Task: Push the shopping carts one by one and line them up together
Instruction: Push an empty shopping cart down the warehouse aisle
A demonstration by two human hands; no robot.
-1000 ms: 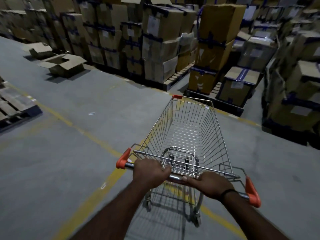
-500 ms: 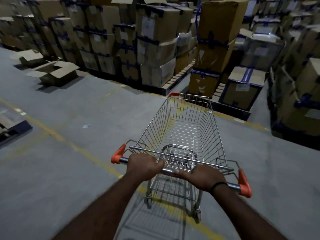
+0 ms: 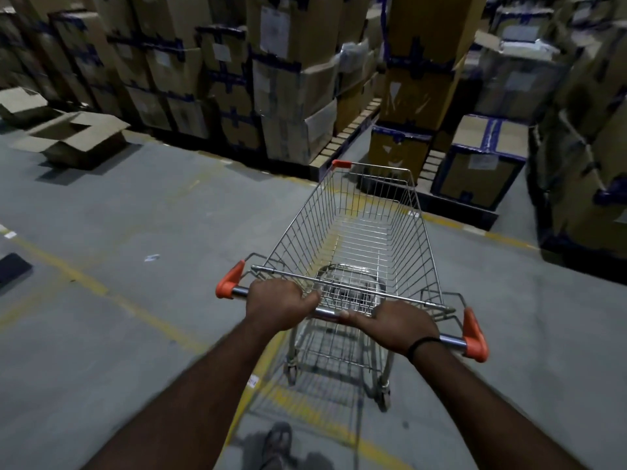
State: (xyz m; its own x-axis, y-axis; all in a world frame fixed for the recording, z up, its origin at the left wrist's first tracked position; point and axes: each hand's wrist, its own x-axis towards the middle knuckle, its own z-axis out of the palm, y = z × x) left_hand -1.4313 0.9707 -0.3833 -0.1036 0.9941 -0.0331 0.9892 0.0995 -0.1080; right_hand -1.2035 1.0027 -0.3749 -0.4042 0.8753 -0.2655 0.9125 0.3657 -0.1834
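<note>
A shoe (image 3: 279,439) is showing at the near edge of the grey warehouse floor (image 3: 169,215) as a person is wheeling an empty wire shopping cart (image 3: 356,232) with both bare hands. The left hand (image 3: 278,305) is gripping the chrome handle bar (image 3: 325,313) near its left orange cap, fingers curled fully over it. The right hand (image 3: 393,329), a dark band at its wrist, is gripping the same bar right of centre, wrapped just as tightly.

The cart is standing on the floor just ahead of the person, among yellow painted lines (image 3: 89,283). Its nose is pointing at cartons stacked on pallets (image 3: 288,96) along the floor's far edge, while an open cardboard box (image 3: 73,139) is lying toward the far left corner.

No other cart is showing, so the row is presumably waiting out of frame. Doing this leg well is likely calling for an even two-handed push, an early turn away from the pallets by pressing one end of the bar, and a slow, square approach so the baskets are nesting cleanly.
</note>
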